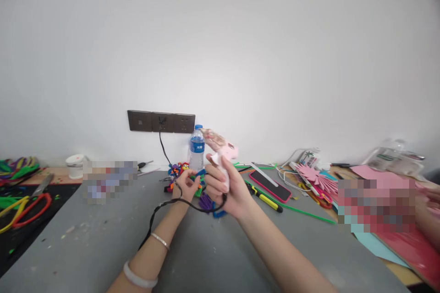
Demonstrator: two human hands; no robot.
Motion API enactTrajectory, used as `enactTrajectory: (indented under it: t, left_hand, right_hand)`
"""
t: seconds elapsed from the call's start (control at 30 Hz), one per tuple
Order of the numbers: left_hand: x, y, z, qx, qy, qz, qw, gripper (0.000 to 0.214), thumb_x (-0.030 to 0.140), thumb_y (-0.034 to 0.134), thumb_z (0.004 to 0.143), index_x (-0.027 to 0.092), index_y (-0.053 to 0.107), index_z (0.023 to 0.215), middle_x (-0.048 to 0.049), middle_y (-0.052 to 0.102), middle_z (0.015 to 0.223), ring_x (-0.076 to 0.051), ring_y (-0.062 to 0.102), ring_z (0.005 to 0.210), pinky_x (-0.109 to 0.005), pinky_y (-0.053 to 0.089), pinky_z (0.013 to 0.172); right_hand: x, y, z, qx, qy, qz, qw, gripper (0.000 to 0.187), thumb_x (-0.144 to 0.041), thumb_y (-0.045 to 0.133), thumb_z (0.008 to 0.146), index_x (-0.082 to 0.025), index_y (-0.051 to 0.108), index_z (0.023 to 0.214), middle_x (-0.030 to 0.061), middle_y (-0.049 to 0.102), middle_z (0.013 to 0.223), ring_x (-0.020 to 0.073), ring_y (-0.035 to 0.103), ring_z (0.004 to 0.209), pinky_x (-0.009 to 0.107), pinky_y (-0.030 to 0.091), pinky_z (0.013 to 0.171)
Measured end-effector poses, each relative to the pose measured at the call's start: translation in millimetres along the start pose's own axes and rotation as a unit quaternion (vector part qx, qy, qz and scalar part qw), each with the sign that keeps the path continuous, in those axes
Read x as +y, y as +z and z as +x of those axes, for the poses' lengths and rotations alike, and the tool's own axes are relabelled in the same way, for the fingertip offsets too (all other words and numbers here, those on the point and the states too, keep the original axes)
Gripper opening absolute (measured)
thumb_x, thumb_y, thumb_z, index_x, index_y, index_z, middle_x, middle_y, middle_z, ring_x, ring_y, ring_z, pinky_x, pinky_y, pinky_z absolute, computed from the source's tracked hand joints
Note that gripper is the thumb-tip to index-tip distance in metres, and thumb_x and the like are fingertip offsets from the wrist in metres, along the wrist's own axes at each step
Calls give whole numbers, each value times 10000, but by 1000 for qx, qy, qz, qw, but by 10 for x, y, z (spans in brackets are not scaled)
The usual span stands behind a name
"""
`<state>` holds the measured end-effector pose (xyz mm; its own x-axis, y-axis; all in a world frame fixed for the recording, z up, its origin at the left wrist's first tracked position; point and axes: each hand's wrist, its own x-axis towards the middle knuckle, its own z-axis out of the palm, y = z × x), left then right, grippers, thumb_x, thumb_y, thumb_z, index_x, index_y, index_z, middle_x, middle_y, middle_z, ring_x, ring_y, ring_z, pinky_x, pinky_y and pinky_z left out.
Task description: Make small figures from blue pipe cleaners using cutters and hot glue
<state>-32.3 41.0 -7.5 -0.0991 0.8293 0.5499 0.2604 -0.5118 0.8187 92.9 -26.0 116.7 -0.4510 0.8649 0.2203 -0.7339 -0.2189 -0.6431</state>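
My right hand [233, 187] is wrapped round the handle of a pink hot glue gun [227, 151], whose nozzle end points left and up. Its black cord [199, 208] loops from the handle across my left wrist. Lower and to the left, my left hand [186, 186] is closed in a pinch on a blue pipe cleaner [200, 172]. Colourful fuzzy pieces lie behind and beside the fingers, among them a purple pipe cleaner bundle [205, 202] on the grey mat [220, 247]. My hands partly hide these pieces.
A water bottle [197, 146] stands against the wall below the socket panel [161, 121]. To the right lie a phone [271, 187] and a yellow utility knife [268, 201]. Scissors [34, 210] rest at far left; another person's hand [429, 206] is at far right near pink paper.
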Motion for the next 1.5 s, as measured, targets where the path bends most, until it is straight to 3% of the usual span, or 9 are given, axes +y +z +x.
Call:
enactTrajectory:
  t: [0.2, 0.37, 0.53, 0.87, 1.2, 1.5]
  left_hand:
    - [-117, 6, 37, 32, -23, 22, 999, 184, 364, 632, 768, 195, 611, 835, 26, 635, 622, -89, 522, 369, -194, 406, 375]
    - [-109, -74, 51, 36, -20, 59, 997, 174, 344, 626, 778, 200, 631, 875, 64, 551, 509, -112, 543, 445, -203, 438, 471]
    - [-72, -72, 49, 19, -5, 86, 996, 129, 308, 622, 787, 210, 640, 869, 68, 533, 520, -114, 534, 471, -212, 436, 502]
    - [-37, 6, 33, -24, 6, 80, 996, 131, 281, 617, 785, 195, 619, 883, 63, 508, 564, -102, 491, 472, -199, 394, 462]
    - [-99, 1, 34, -23, 64, 97, 993, 87, 224, 614, 801, 190, 633, 879, 41, 496, 671, -93, 455, 517, -199, 372, 480]
    - [-105, -5, 28, -23, 68, 108, 992, 88, 247, 613, 814, 200, 637, 884, 40, 481, 660, -115, 484, 568, -216, 406, 530]
  right_hand:
    - [113, -471, -301, 113, -75, -130, 982, 328, -436, 705, 817, -210, 524, 972, -104, 395, 532, 43, 288, 381, 174, 225, 404]
    - [236, -813, -324, 153, -3, -232, 960, 453, -499, 704, 787, -155, 537, 1031, -123, 400, 480, 20, 274, 326, 161, 173, 361]
    - [320, -1038, -337, 164, -3, -255, 953, 517, -570, 687, 766, -147, 526, 1016, -132, 401, 444, 18, 259, 283, 155, 181, 321]
    - [324, -1057, -425, 158, 35, -273, 948, 462, -561, 668, 786, -155, 523, 955, -134, 398, 431, 18, 272, 272, 142, 188, 298]
    - [380, -1042, -427, 169, 41, -284, 943, 451, -556, 670, 776, -161, 507, 920, -130, 405, 443, 16, 282, 283, 146, 177, 311]
    - [371, -1107, -402, 177, 40, -287, 940, 489, -589, 688, 737, -172, 497, 907, -138, 404, 414, 23, 255, 260, 155, 171, 282]
